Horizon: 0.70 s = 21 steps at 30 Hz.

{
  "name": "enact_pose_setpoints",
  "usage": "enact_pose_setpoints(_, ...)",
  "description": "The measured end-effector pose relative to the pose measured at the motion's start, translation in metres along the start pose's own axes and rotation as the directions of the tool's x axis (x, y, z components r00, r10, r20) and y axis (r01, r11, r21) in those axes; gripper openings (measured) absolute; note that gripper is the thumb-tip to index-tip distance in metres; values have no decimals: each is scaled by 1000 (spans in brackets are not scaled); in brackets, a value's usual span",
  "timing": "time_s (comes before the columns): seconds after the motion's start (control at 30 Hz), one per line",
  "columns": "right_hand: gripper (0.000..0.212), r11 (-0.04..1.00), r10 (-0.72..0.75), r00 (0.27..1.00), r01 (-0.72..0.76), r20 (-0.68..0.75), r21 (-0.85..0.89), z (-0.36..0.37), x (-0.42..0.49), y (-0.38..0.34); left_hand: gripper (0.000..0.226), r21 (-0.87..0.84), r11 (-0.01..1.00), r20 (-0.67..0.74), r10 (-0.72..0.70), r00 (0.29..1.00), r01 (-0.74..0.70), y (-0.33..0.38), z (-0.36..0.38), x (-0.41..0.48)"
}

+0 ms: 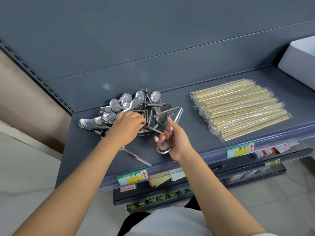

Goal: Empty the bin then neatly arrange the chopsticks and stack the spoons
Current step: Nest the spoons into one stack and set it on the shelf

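The left hand [126, 127] reaches out flat over the pile [136, 106] of shiny spoons. Its fingers bend down into the handles. The tips are hidden there, so I cannot tell if they pinch one. I think it goes there to pick the next one.

The right hand [176, 142] is just beside the left, a bit nearer the person. Its fingers are curled tight round a spoon [163, 148], bowl end down, handle up by the thumb. There may be more than one nested there; I cannot tell. I think it waits close so the next one can drop in on top. That way the stack grows in the hand.

A loose spoon [138, 158] lies on the shelf [179, 92] under the left wrist.

The chopsticks [238, 111] lie well off to the right of the right hand. They are in clear wraps, side by side, all pointing the same way. That part looks done. The pile is a jumble, so the stacking looks only just begun.

The bin [298, 65] is white and sits far right, past the chopsticks. Only a corner shows. Its inside is hidden.
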State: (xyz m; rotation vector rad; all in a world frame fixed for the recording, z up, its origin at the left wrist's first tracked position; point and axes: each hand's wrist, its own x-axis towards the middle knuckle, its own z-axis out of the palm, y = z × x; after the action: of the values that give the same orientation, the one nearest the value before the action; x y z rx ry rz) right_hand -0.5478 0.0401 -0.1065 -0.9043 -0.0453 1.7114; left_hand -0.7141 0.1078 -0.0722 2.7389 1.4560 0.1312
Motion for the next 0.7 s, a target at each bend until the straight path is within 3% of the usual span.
enact_pose_setpoints(0.13, 39, 997, -38, 999, 40, -28, 70, 2, -4, 0, 25, 76, 971, 54, 222, 973, -226, 4, 2, 14)
enact_pose_setpoints(0.3, 42, 985, -81, 996, 85, -30, 149, -2, -14, -3, 5, 270, 877, 94, 387, 917, -398, 18, 2, 23)
enact_pose_setpoints(0.37, 41, 985, -88, 996, 90, -24, 148, -5, -18, -5, 20, 348, 835, 86, 424, 901, -426, 21, 0, 25)
enact_pose_setpoints(0.47, 39, 983, -129, 990, 134, -50, 124, -9, -21, -7, 23, 378, 851, -81, 423, 902, -365, 29, -7, 28)
enact_pose_setpoints(0.6, 39, 964, -264, 963, 264, -45, -12, -12, -19, -6, 20, 183, 960, -384, 269, 883, -212, 56, -36, 28)
enact_pose_setpoints(0.7, 42, 961, -274, 961, 273, -24, -50, -8, -17, -5, 20, 24, 993, -340, 115, 933, -114, 79, -61, 28)
